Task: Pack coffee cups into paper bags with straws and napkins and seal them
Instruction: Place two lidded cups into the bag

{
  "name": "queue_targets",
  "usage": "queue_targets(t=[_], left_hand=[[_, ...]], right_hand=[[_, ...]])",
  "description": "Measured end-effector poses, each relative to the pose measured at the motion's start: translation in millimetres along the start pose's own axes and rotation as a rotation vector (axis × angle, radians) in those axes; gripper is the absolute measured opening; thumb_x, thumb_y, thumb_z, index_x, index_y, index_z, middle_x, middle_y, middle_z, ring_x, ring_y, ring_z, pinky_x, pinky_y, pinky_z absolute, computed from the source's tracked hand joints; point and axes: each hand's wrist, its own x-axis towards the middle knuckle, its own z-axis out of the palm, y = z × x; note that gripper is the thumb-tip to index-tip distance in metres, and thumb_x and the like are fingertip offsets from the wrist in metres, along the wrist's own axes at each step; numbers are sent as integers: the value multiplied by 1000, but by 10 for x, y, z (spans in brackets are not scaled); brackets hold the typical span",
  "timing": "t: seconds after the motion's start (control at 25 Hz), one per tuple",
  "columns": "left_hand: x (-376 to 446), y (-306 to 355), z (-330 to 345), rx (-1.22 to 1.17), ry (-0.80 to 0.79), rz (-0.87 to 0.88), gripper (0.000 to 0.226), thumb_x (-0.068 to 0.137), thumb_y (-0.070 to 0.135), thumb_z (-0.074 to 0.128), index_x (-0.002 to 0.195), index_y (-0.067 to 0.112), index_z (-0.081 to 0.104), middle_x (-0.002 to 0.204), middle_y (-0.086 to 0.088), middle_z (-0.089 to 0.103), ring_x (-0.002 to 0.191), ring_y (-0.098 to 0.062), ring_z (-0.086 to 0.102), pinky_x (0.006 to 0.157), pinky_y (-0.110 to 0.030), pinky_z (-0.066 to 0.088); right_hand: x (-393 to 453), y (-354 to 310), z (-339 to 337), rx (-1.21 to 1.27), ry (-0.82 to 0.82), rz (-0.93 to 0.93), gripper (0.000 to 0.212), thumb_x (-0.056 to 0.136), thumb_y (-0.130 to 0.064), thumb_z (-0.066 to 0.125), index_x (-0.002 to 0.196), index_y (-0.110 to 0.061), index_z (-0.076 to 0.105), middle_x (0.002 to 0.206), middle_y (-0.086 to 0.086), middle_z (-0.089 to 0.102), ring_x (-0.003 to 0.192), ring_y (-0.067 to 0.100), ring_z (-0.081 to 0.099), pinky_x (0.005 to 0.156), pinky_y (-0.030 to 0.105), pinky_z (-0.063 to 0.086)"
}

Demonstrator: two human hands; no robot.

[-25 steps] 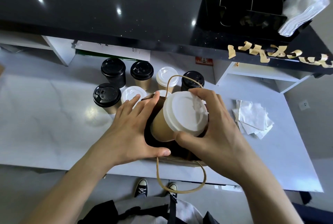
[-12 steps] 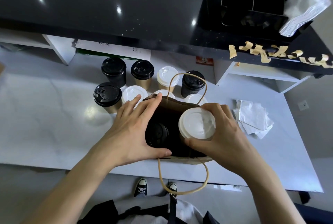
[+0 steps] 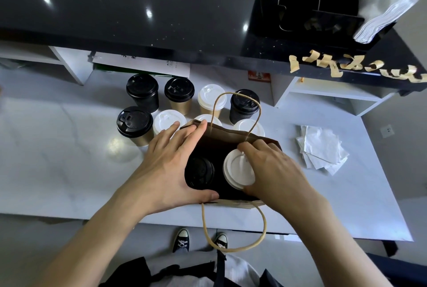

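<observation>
One camera on the person's head, looking forward and steeply down, wide and bent at the edges, close above the white table (image 3: pixel 57 166), shoes (image 3: pixel 182 239) on the floor below, dark shelf (image 3: pixel 138 9) at the top

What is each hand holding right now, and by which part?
Right hand grips the white-lidded cup by its lid rim, inside the paper bag. Left hand holds the bag's left side open, thumb on the near edge.
</observation>
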Motion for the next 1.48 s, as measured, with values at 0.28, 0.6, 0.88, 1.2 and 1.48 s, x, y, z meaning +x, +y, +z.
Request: queue_targets(t=[0.28, 0.6, 0.88, 1.2, 1.48], left_hand=[[-11, -16, 7, -10, 2, -7, 135, 53, 95, 60, 157, 51, -15, 167, 20, 8, 156, -11, -8, 128, -43, 9], [19, 3, -7, -2, 3, -8, 134, 53, 94, 59, 157, 51, -14, 167, 19, 9, 156, -11, -9, 128, -40, 7], [-17, -2, -8, -6, -5, -10, 134, 54, 93, 61, 157, 50, -13, 167, 21, 6, 156, -10, -11, 128, -40, 7], [-16, -10, 20, 10, 6, -5, 134, 53, 93, 60, 158, 50, -12, 167, 20, 5, 156, -11, -10, 128, -41, 7], [-47, -27, 32, -11, 8, 3, 133, 54, 92, 61, 158, 51, -12, 167, 23, 1, 156, -10, -11, 127, -41, 9]], right_hand=[[139, -64, 49, -122, 11, -28, 69, 80, -40, 80, 137, -32, 41, 120, -7, 55, 111, 20, 60, 71, 30, 35], [95, -53, 24, -159, 9, -111, 63, 83, -33, 75, 136, -34, 42, 118, -8, 55, 109, 20, 62, 73, 31, 35], [175, -49, 9, -187, -34, -151, 61, 85, -25, 73, 137, -34, 43, 117, -8, 56, 105, 21, 65, 73, 31, 35], [229, -135, 117, -274, -83, -117, 53, 88, -20, 69, 134, -26, 44, 115, -3, 59, 103, 23, 67, 75, 33, 34], [319, -187, 157, -352, -165, -84, 45, 95, -12, 60, 136, -20, 46, 118, 0, 67, 110, 27, 68, 81, 33, 41]])
